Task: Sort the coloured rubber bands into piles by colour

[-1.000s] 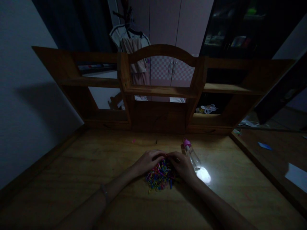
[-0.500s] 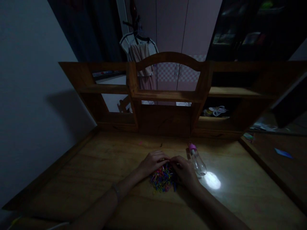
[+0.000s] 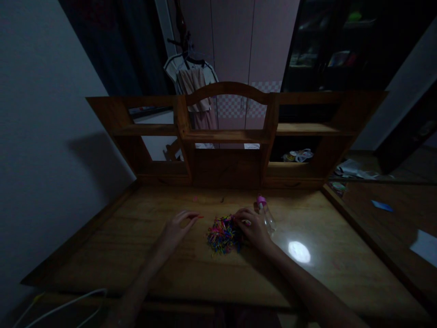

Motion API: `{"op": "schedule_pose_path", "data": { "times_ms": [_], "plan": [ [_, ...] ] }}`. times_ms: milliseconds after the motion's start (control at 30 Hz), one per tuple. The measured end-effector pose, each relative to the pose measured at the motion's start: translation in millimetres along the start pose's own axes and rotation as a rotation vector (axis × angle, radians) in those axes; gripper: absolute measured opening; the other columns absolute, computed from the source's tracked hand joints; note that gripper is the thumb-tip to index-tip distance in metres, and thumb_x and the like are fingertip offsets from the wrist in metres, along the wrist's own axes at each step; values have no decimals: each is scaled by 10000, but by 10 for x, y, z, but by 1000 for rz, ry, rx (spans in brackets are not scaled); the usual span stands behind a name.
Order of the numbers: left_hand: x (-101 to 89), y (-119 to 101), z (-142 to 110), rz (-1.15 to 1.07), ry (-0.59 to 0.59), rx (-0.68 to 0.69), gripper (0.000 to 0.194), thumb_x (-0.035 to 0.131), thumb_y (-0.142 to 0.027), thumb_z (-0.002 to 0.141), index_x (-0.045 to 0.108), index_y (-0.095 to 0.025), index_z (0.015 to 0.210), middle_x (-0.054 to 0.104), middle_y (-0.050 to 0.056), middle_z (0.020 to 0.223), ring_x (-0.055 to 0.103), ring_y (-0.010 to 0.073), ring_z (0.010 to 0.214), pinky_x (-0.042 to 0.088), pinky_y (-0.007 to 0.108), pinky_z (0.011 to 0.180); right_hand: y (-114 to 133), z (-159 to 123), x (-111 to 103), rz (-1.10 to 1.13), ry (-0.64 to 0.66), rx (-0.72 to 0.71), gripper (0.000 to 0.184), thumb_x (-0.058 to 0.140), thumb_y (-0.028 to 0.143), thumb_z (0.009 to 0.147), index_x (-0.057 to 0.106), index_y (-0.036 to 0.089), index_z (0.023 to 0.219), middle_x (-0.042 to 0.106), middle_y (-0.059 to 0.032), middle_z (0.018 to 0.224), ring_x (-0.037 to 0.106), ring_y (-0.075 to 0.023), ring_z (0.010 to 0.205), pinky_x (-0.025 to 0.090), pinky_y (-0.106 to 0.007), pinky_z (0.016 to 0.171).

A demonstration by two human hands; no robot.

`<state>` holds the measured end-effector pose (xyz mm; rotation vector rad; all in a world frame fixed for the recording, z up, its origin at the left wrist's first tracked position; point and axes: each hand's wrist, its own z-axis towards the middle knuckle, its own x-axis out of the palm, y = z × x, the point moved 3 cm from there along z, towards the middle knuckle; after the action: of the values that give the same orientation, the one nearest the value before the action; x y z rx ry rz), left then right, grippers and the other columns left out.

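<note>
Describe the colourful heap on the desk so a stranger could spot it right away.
Find the wooden shelf unit at the back of the desk. In front of it, between the left hand and right hand, lies a tangled heap. Its jumble of pink, blue and yellow sets it apart from the clear, pink-capped bottle nearby.

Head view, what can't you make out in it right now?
Head view, all of these:
- Orange-red piece at the left hand: too small to tell its exact shape.
- Right hand: too dark and small to tell what its fingertips pinch.
- Colourful pile: its right edge is hidden by the right hand.
- White cable: cut off by the bottom edge.
- Dark cabinet: most contents lost in shadow.
</note>
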<state>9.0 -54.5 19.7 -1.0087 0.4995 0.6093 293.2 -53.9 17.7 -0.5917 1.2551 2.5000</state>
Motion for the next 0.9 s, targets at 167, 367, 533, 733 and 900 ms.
{"op": "schedule_pose_path", "data": {
  "times_ms": [167,367,533,733,900],
  "plan": [
    [-216,283,-364,49,0,-170,288,551,-450,870,703,-224,963,709,41,1005,660,219,949,532,341,853,42,4,-23,-38,-8,-43,145,548,221,905,691,223,927,645,-61,974,622,-191,907,483,-315,812],
    [-157,404,-312,122,-74,-173,240,555,-395,862,705,-217,920,697,49,966,655,213,908,527,348,845,84,3,-115,-167,-29,-91,157,525,244,916,681,230,926,646,-58,975,621,-192,881,434,-346,856],
    [-125,287,-490,205,-209,-187,205,591,-375,851,690,-221,941,667,52,985,631,215,932,505,356,880,100,22,-233,-299,-85,-111,149,512,249,927,661,244,920,655,-31,945,603,-183,876,308,-421,1004],
    [197,-260,-639,160,-147,-138,182,539,-351,905,665,-259,999,637,31,1051,597,197,1017,469,331,930,25,72,-285,-317,-36,-154,161,492,218,932,651,241,940,657,-36,935,598,-175,856,347,-390,953],
    [545,-580,-504,96,21,-103,218,592,-361,878,660,-257,1057,625,37,1029,600,199,982,475,316,895,-27,93,-329,-324,-10,-158,168,492,251,927,659,240,908,654,-47,907,593,-184,836,377,-376,903]
  ]
}}
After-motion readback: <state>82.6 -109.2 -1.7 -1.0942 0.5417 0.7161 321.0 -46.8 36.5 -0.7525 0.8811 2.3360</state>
